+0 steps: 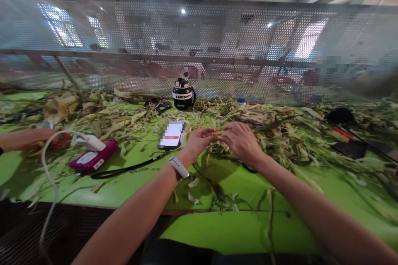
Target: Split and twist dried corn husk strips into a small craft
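Over the middle of the green table (pixel 139 188), my left hand (pixel 199 141) and my right hand (pixel 239 138) meet fingertip to fingertip. Both are closed in a pinch on a thin pale strip of husk (pixel 218 133) that runs between them. The strip's ends are hidden by my fingers. A white band is on my left wrist. Just left of my left hand lies a phone (pixel 174 134) with a lit screen. Dry and green husk strips (pixel 280 128) are heaped behind and to the right of my hands.
A black bottle (pixel 183 96) stands behind the phone. At left are a purple device (pixel 93 158) with a white plug and cable, and another person's hand (pixel 46 138) by red-handled scissors. Black items (pixel 350 148) lie at right. A perforated screen (pixel 205 41) rises behind the table.
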Demonstrator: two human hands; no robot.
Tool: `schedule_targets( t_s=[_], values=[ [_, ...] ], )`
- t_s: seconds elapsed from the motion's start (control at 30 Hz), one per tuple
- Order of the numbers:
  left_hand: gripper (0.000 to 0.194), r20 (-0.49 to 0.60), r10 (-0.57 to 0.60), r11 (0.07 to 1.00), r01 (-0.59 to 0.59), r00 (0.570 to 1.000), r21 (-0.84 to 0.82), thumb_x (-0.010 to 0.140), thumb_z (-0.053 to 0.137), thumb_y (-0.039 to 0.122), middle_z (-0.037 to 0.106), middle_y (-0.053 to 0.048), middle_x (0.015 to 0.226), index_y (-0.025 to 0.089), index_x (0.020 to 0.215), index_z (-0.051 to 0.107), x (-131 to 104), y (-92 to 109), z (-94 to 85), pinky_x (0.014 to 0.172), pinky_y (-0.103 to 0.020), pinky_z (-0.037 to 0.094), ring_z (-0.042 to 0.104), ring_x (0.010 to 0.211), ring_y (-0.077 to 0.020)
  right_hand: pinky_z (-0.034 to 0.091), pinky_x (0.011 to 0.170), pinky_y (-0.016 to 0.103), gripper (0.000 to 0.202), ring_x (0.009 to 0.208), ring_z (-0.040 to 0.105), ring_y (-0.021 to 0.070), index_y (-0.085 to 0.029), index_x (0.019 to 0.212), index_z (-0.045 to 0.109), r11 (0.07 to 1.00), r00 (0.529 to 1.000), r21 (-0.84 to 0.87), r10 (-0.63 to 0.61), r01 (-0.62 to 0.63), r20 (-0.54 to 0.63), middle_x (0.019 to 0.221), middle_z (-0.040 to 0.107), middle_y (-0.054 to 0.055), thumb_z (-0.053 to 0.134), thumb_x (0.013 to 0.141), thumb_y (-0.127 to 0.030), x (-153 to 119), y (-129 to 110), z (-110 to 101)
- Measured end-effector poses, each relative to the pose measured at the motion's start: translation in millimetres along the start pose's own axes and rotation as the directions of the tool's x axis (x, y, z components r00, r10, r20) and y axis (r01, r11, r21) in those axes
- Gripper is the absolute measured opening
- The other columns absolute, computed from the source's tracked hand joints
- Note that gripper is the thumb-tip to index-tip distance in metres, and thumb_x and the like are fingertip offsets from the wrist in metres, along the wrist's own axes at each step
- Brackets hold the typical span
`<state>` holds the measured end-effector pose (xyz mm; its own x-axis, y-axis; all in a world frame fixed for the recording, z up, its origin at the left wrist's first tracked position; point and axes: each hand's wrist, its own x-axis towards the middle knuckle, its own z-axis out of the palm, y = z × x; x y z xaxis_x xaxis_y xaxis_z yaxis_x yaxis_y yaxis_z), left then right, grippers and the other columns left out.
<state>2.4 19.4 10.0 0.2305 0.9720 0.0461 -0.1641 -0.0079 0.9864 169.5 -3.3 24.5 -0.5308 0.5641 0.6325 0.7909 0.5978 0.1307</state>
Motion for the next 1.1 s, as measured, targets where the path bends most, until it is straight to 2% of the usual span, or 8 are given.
schedule_targets(
  t_s=[0.17,0.37,0.5,0.77,0.87,0.93,1.03,1.1],
  values=[
    [0.024,0.062,0.062,0.997,-0.065,0.996,0.052,0.055,0.065,0.017,0.067,0.001,0.071,0.016,0.079,0.067,2,-2,1.1,0.069,-0.025,0.043,0.056,0.067,-0.0117,0.039,0.069,0.029,0.025,0.076,0.055,0.018,-0.017,0.079,0.056,0.941,0.988,0.302,0.13,-0.151,0.089,0.078,0.062,0.006,0.043,0.091,-0.034,0,2,2],
    [0.03,0.149,0.171,0.971,-0.192,0.974,0.143,0.065,0.057,0.017,0.065,-0.001,0.074,0.016,0.093,0.065,-1,-1,2.3,0.073,-0.027,0.042,0.057,0.077,-0.0151,0.04,0.06,0.025,0.02,0.063,0.053,0.0134,-0.018,0.078,0.05,0.505,0.881,0.74,0.394,-0.445,0.261,0.068,0.057,0.0,0.056,0.079,-0.037,3,3,9],
    [0.028,0.114,0.197,0.965,-0.213,0.974,0.154,0.071,0.056,0.02,0.063,-0.001,0.084,0.018,0.098,0.06,-7,1,1.1,0.075,-0.026,0.042,0.056,0.082,-0.0149,0.039,0.058,0.024,0.026,0.061,0.05,0.011,-0.018,0.072,0.049,0.262,0.819,0.817,0.432,-0.514,0.377,0.064,0.053,-0.003,0.063,0.07,-0.04,6,3,10],
    [0.04,0.141,0.096,0.989,-0.079,0.985,-0.123,0.061,0.075,0.026,0.064,0.001,0.071,0.015,0.093,0.055,0,-5,3.7,0.071,-0.025,0.044,0.058,0.069,-0.0109,0.042,0.06,0.024,0.025,0.059,0.055,0.0105,-0.017,0.078,0.051,0.02,0.744,0.834,0.462,-0.552,0.482,0.063,0.058,-0.003,0.064,0.071,-0.038,6,-2,7],
    [0.038,0.062,0.019,0.98,-0.006,0.998,-0.199,0.056,0.077,0.022,0.065,0.001,0.071,0.013,0.087,0.058,3,-3,0.7,0.068,-0.024,0.044,0.058,0.064,-0.009,0.046,0.067,0.028,0.028,0.068,0.062,0.0145,-0.017,0.099,0.049,0.124,0.789,0.832,0.416,-0.541,0.452,0.069,0.064,0.0,0.054,0.079,-0.035,4,-2,3],
    [0.034,0.026,-0.019,0.973,0.025,0.999,-0.23,0.055,0.077,0.021,0.064,0.001,0.069,0.012,0.083,0.059,5,-1,-2.0,0.065,-0.023,0.043,0.056,0.06,-0.0075,0.046,0.07,0.03,0.037,0.072,0.063,0.0159,-0.018,0.116,0.044,0.373,0.863,0.793,0.361,-0.481,0.353,0.075,0.066,0.001,0.05,0.081,-0.03,1,-1,-1],
    [0.033,0.028,-0.039,0.967,0.045,0.999,-0.252,0.054,0.077,0.021,0.062,0.002,0.066,0.012,0.08,0.059,6,0,-4.4,0.061,-0.021,0.042,0.055,0.057,-0.0062,0.045,0.075,0.032,0.046,0.08,0.061,0.0182,-0.019,0.125,0.043,0.789,0.97,0.564,0.191,-0.244,0.153,0.087,0.066,0.004,0.054,0.08,-0.028,-3,0,-4],
    [0.033,0.026,-0.041,0.968,0.046,0.999,-0.249,0.053,0.077,0.022,0.062,0.002,0.066,0.012,0.079,0.059,6,-1,-4.4,0.061,-0.021,0.042,0.054,0.057,-0.0058,0.044,0.077,0.033,0.038,0.084,0.058,0.0193,-0.018,0.119,0.05,0.92,0.995,0.38,0.081,-0.097,0.057,0.09,0.064,0.007,0.054,0.083,-0.029,-4,1,-3]
  ],
)
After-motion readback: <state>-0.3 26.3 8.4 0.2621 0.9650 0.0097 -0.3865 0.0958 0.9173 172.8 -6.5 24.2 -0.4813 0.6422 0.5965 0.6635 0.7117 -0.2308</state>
